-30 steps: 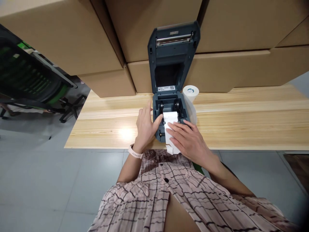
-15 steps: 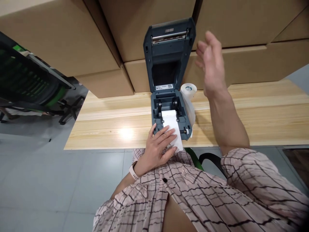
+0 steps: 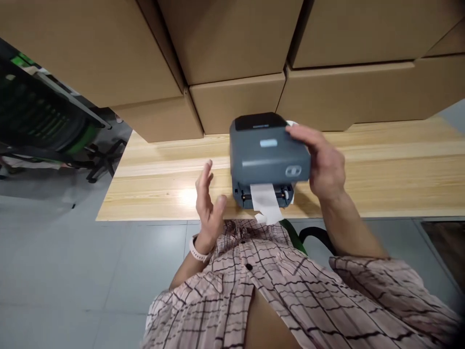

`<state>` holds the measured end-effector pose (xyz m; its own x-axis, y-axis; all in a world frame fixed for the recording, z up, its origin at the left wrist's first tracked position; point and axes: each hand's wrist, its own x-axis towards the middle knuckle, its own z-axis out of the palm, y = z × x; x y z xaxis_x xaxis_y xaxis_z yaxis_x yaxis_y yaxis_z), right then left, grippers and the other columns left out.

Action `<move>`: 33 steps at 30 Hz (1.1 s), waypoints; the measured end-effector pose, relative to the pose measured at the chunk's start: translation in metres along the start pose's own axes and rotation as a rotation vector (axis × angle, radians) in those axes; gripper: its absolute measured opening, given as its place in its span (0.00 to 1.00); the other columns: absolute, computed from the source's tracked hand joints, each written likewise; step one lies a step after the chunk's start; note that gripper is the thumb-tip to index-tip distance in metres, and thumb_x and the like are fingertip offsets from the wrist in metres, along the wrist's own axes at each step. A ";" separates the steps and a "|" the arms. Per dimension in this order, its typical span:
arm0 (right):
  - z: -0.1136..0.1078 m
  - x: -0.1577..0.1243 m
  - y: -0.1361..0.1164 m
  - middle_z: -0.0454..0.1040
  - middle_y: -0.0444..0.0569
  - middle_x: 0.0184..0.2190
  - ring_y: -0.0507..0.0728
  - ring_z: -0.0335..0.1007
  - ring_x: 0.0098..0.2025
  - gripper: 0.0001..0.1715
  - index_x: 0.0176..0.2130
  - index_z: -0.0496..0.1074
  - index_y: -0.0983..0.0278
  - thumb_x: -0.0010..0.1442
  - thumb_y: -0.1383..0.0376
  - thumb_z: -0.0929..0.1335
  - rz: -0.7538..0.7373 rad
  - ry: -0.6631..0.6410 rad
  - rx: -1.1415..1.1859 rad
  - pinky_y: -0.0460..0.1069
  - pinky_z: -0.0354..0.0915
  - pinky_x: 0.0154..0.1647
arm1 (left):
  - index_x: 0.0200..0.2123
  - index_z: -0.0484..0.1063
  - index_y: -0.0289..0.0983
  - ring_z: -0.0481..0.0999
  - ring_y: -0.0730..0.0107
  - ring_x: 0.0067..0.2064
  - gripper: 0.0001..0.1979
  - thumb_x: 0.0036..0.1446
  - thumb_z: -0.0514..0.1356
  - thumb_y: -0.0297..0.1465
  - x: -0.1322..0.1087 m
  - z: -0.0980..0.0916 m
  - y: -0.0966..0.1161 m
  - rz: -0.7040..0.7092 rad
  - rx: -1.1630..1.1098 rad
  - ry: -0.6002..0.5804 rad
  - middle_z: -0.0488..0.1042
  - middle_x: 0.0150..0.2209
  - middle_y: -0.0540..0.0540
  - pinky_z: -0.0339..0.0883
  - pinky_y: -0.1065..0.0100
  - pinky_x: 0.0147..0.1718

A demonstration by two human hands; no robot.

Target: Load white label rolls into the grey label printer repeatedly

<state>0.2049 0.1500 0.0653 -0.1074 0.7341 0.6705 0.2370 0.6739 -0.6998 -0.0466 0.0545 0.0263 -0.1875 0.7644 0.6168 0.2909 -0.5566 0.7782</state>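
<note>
A dark grey label printer (image 3: 250, 199) stands at the table's front edge, its lid (image 3: 271, 157) lowered most of the way, with a gap at the front. My right hand (image 3: 327, 165) is on the lid's right side, fingers over its top edge; the thumb is hidden. From under the lid a strip of white label paper (image 3: 265, 201) hangs forward past the base, its end torn or creased. My left hand (image 3: 209, 203) is held left of the printer, fingers apart, touching nothing. Behind the printer, a bit of the white paper roll (image 3: 291, 123) shows.
Large cardboard boxes (image 3: 238, 104) are stacked along the back of the wooden table (image 3: 160, 179). A black and green office chair (image 3: 47, 116) stands on the left. Part of another chair (image 3: 292, 237) shows below the table's front edge.
The printer lid has swung down from upright, with my right hand now on it. My left hand has left the label paper and moved to the left, opening.
</note>
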 end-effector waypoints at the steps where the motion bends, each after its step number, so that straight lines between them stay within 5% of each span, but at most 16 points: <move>1: -0.001 -0.016 -0.004 0.81 0.46 0.63 0.65 0.73 0.70 0.26 0.62 0.80 0.50 0.78 0.45 0.63 -0.015 -0.013 -0.035 0.69 0.66 0.75 | 0.78 0.57 0.56 0.57 0.51 0.81 0.33 0.74 0.57 0.50 0.006 0.002 -0.001 -0.075 -0.026 -0.009 0.60 0.80 0.47 0.60 0.43 0.77; 4: 0.003 -0.046 -0.007 0.81 0.46 0.64 0.66 0.72 0.71 0.21 0.62 0.80 0.47 0.72 0.57 0.73 0.021 -0.019 -0.056 0.71 0.64 0.76 | 0.80 0.47 0.59 0.44 0.46 0.85 0.43 0.70 0.60 0.58 0.018 0.015 -0.005 -0.319 -0.138 -0.102 0.44 0.84 0.50 0.48 0.41 0.81; 8: 0.013 -0.063 -0.003 0.78 0.46 0.67 0.67 0.68 0.74 0.25 0.64 0.78 0.46 0.70 0.59 0.75 0.108 0.054 -0.025 0.74 0.60 0.78 | 0.82 0.36 0.53 0.40 0.44 0.85 0.62 0.59 0.71 0.58 0.019 0.033 -0.008 -0.633 -0.281 -0.249 0.37 0.85 0.44 0.45 0.46 0.82; 11: 0.019 -0.070 -0.002 0.76 0.48 0.69 0.67 0.66 0.75 0.26 0.65 0.76 0.47 0.70 0.60 0.75 0.134 0.097 0.015 0.74 0.60 0.78 | 0.82 0.32 0.50 0.43 0.45 0.84 0.67 0.56 0.73 0.56 0.015 0.035 -0.007 -0.714 -0.345 -0.255 0.38 0.85 0.41 0.47 0.46 0.81; 15: 0.025 -0.074 0.001 0.69 0.51 0.74 0.68 0.62 0.78 0.31 0.68 0.72 0.48 0.69 0.59 0.75 0.120 0.166 0.025 0.74 0.59 0.78 | 0.82 0.38 0.52 0.46 0.44 0.84 0.60 0.59 0.72 0.53 0.014 0.033 -0.004 -0.693 -0.330 -0.260 0.45 0.84 0.43 0.49 0.46 0.81; 22: 0.032 -0.077 0.005 0.68 0.51 0.73 0.70 0.59 0.79 0.28 0.67 0.71 0.49 0.70 0.57 0.73 0.096 0.213 -0.062 0.76 0.54 0.80 | 0.82 0.39 0.48 0.46 0.46 0.84 0.49 0.70 0.61 0.54 -0.001 0.034 -0.014 -0.414 -0.070 -0.232 0.44 0.84 0.41 0.50 0.46 0.80; 26: 0.036 -0.077 0.003 0.74 0.49 0.69 0.68 0.65 0.75 0.22 0.61 0.76 0.49 0.70 0.61 0.74 0.078 0.275 0.025 0.74 0.58 0.78 | 0.80 0.48 0.55 0.47 0.50 0.84 0.40 0.71 0.58 0.52 -0.043 0.028 -0.024 0.271 0.310 -0.003 0.51 0.82 0.48 0.43 0.40 0.81; 28: 0.038 -0.078 0.002 0.75 0.49 0.67 0.67 0.67 0.74 0.19 0.59 0.78 0.50 0.70 0.61 0.73 0.087 0.287 0.061 0.74 0.60 0.77 | 0.75 0.59 0.56 0.47 0.52 0.83 0.37 0.67 0.63 0.53 -0.063 0.026 -0.028 0.517 0.486 -0.021 0.62 0.78 0.49 0.44 0.40 0.81; 33: 0.041 -0.078 0.002 0.78 0.49 0.64 0.67 0.70 0.72 0.15 0.55 0.80 0.52 0.69 0.59 0.74 0.111 0.300 0.050 0.72 0.63 0.75 | 0.57 0.77 0.56 0.56 0.54 0.79 0.22 0.60 0.75 0.42 -0.074 0.032 -0.028 0.566 0.671 -0.106 0.79 0.62 0.48 0.43 0.42 0.80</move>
<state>0.1745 0.0973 0.0015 0.2072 0.7509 0.6270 0.1826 0.6000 -0.7789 -0.0108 0.0237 -0.0445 0.2299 0.4764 0.8486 0.8094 -0.5778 0.1051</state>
